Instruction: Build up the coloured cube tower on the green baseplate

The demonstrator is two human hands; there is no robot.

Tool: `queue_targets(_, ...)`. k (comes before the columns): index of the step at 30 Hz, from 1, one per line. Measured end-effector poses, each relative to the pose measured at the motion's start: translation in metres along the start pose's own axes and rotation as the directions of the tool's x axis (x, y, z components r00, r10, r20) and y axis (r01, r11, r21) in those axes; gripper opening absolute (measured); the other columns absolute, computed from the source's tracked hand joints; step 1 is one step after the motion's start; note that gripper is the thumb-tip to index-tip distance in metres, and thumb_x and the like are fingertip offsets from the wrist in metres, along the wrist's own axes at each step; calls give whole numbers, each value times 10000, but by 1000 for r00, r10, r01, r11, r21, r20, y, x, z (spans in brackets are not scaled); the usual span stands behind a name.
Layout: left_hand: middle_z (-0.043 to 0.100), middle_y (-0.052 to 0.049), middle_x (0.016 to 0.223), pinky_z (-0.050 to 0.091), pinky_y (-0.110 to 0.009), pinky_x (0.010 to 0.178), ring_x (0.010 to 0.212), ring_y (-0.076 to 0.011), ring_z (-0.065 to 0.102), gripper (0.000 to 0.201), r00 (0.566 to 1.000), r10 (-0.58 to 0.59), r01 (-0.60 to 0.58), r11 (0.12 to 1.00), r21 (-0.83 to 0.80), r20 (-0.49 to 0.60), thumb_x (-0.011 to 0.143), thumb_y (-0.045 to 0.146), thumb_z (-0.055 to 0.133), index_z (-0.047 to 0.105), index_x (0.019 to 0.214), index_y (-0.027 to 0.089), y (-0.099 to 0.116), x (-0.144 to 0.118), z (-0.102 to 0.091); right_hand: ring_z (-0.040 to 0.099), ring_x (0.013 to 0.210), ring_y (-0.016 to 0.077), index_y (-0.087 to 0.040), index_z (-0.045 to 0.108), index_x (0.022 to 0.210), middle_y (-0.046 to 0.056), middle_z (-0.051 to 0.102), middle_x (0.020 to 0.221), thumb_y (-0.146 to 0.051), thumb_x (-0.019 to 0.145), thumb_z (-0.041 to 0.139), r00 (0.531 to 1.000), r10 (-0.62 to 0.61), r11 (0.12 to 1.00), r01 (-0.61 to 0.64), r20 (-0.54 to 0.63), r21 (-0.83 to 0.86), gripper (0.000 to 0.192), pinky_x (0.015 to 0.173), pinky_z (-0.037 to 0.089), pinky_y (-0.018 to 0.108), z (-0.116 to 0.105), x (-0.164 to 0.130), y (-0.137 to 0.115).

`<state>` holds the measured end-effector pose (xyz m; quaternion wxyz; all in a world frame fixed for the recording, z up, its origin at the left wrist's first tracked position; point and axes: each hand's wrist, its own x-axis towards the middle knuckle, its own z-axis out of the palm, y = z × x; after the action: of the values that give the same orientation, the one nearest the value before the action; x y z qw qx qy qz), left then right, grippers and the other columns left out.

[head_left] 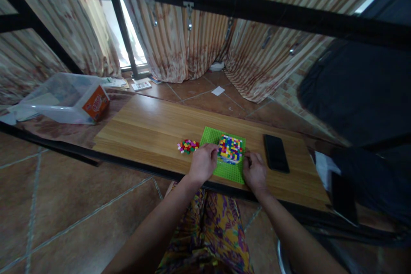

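Note:
A green baseplate (210,135) lies on a low wooden table (150,128). On it stands a block of many-coloured small bricks (230,148). My left hand (203,162) rests on the plate's left side, fingertips touching the block's left edge. On the other side, my right hand (254,170) sits with its fingers curled against the block. A small pile of loose coloured bricks (188,146) lies on the table just left of the plate. Whether either hand pinches a single brick is hidden.
A black phone (275,153) lies on the table right of the plate. A clear plastic box (61,96) with an orange carton (96,102) sits at far left. Black frame bars (224,2) cross overhead. A dark bag (359,90) hangs at right. Curtains hang behind.

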<state>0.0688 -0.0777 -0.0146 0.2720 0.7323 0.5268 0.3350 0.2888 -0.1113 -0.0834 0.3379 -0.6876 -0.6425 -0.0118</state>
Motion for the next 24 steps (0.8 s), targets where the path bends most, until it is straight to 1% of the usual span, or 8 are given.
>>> queue_targets(7,737,-57,970,525,-282,839,880,-181,691,209,998,-22,14,990,137,59,927,159,506,708,970,185,8,2,1,567,878,223,-196,616,904,81,606,897,-237,901,420,1000,-1,1000,1,0,26,201,812,465,350,0,0,-1)
queue_targets(13,740,-55,1033,527,-290,868,922,-186,696,200,996,-45,33,988,153,75,927,178,514,686,1027,198,9,4,3,565,864,222,-195,618,894,75,604,869,-234,902,424,1000,0,1000,0,-6,20,198,792,462,346,-1,1,-2)
queue_targets(18,743,-63,1036,527,-286,870,947,-184,695,240,996,-68,62,994,85,65,905,112,495,681,1035,187,9,3,2,560,866,222,-196,620,894,76,602,869,-241,907,426,1000,4,1000,-4,-7,22,199,799,461,349,-1,1,-2)
queue_targets(24,755,-58,942,525,-270,796,843,-171,696,206,991,-132,132,987,-88,16,916,170,515,712,977,184,8,5,1,559,863,222,-198,622,892,76,600,872,-242,905,426,1000,16,1000,-16,-7,22,201,800,460,351,-1,1,-3)
